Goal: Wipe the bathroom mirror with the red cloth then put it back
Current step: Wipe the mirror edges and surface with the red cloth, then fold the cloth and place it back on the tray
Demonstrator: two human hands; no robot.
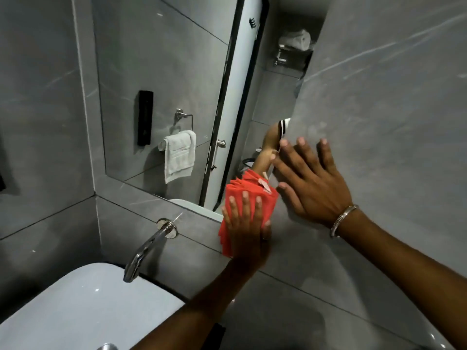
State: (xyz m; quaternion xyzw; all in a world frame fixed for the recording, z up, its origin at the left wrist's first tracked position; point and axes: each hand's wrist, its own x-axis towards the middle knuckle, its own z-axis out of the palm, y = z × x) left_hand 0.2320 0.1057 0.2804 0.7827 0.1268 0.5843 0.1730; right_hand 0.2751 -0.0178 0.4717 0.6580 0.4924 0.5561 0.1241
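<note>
The bathroom mirror (164, 72) is set into the grey tiled wall ahead of me. My left hand (246, 228) presses a folded red cloth (252, 190) flat against the mirror's lower right corner and the tile just below it, fingers spread over the cloth. The cloth's upper part and my arm show again as a reflection in the glass. My right hand (310, 183), with a metal bangle on the wrist, lies flat and open on the grey side wall (391, 97) just right of the cloth, holding nothing.
A chrome tap (146, 251) juts from the tile ledge below the mirror, over a white basin (75, 311). The mirror reflects a white towel (179, 155) on a ring, a black dispenser (145, 117) and a door.
</note>
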